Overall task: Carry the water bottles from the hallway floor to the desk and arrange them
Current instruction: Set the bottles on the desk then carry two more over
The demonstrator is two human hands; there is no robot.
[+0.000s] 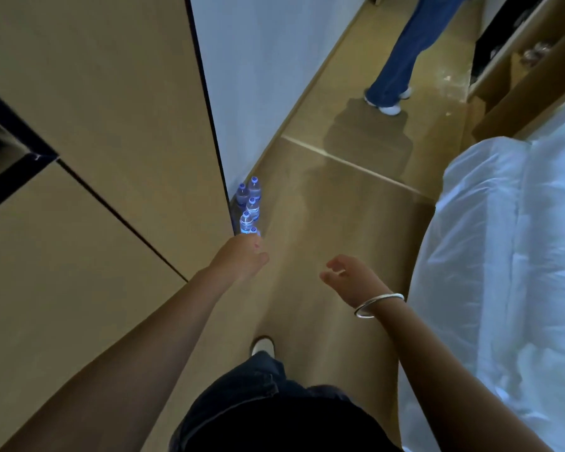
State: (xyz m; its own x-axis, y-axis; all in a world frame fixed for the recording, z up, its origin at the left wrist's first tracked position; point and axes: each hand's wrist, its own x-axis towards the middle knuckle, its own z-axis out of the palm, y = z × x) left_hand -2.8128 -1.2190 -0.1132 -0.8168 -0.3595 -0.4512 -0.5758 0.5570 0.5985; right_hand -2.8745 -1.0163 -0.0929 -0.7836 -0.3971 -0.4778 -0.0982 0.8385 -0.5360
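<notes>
Head-height, downward along hallway floor (323,207)

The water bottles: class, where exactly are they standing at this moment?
In the head view the bottles stand upright in a cluster on the floor, left of centre, against the corner of the cabinet and white wall, just beyond the left hand.

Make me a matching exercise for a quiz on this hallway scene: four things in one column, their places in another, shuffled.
Things:
1. bottles
2. bangle
3. bedding
4. left hand

Places:
A. on the right wrist
B. at the right edge of the view
C. on the floor by the cabinet corner
D. reaching out just short of the nearest bottle

Pairs: 1-C, 2-A, 3-B, 4-D
</notes>
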